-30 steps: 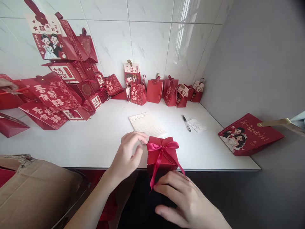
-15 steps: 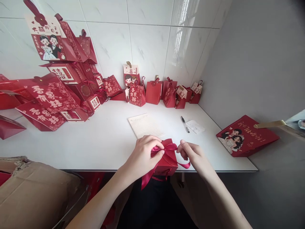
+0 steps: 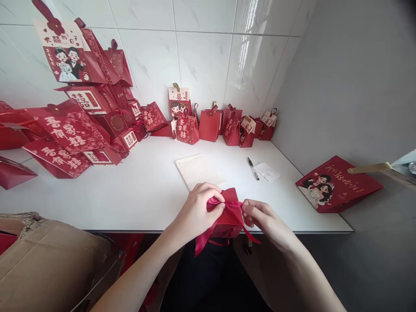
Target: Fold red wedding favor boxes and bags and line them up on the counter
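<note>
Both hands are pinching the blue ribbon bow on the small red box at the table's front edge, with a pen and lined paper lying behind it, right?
Not quite: the ribbon bow is red, not blue, as the head view shows. The left hand and right hand do pinch it on the small red box at the table's front edge, with the pen and lined paper behind.

A gift-packing corner: white counter (image 3: 130,190) against tiled wall (image 3: 201,56), red wedding favour boxes (image 3: 81,125) stacked far left.

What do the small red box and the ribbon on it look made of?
Red box: likely matte card, with crisp folded edges and little glare. Ribbon: apparently satin fabric, with soft sheen and limp hanging tails. Both hands, left and right, pinch its bow.
</note>
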`<state>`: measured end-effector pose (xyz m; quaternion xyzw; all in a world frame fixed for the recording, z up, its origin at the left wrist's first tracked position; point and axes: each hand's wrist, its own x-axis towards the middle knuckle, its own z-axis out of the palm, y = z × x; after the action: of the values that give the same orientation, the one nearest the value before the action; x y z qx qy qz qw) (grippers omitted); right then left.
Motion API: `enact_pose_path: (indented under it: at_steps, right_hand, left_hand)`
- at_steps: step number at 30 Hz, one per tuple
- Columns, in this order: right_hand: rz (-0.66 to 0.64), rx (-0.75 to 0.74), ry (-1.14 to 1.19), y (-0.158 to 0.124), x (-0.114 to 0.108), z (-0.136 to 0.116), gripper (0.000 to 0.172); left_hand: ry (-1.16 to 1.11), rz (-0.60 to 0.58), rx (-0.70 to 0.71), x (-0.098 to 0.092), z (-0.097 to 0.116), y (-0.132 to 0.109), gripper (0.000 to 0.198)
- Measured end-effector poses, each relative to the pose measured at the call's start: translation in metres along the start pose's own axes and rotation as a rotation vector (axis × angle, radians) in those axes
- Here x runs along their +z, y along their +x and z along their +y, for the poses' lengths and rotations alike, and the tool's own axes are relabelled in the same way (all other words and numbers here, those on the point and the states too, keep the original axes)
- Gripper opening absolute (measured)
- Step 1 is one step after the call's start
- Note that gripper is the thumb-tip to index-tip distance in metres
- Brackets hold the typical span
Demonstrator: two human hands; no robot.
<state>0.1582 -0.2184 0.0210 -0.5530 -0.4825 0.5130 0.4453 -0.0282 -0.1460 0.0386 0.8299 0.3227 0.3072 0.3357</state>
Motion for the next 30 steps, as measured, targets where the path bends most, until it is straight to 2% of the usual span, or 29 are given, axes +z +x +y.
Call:
enact_pose_path:
  at_steps: [2,6,14,19,23,25,27,28,30]
  right_hand:
    - [0.021,0.018,-0.091,-0.01,0.001,-0.001,0.045]
    - [-0.041,0.09,-0.214,-0.028,0.011,-0.002,0.056]
    - [0.043,0.022,-0.251,-0.032,0.024,0.005,0.04]
    - [0.035,0.017,-0.343,-0.034,0.02,0.004,0.034]
    - [-0.01,0.016,-0.425,-0.04,0.007,0.006,0.034]
    - [-0.034,0.012,-0.452,-0.042,-0.003,0.006,0.037]
    - [0.018,0.002,-0.443,-0.041,-0.012,0.004,0.045]
    - [0.088,-0.01,-0.424,-0.037,-0.015,0.003,0.05]
    - [0.25,-0.036,-0.378,-0.027,-0.016,-0.001,0.056]
  left_hand:
    - [0.001,0.005,0.006,0.001,0.001,0.0,0.005]
    - [0.013,0.023,0.018,0.001,0.001,0.0,0.006]
    - [0.021,0.021,0.017,0.002,-0.001,0.0,0.008]
    - [0.0,0.033,-0.004,0.004,-0.001,0.001,0.007]
    - [-0.094,0.019,-0.038,-0.001,-0.002,-0.003,0.008]
    - [-0.124,0.104,-0.083,-0.005,-0.003,-0.006,0.017]
    - [-0.081,0.268,-0.191,-0.008,-0.004,-0.009,0.022]
    - [-0.044,0.32,-0.261,-0.009,-0.005,-0.01,0.022]
    - [0.01,0.288,-0.382,-0.01,-0.006,-0.012,0.027]
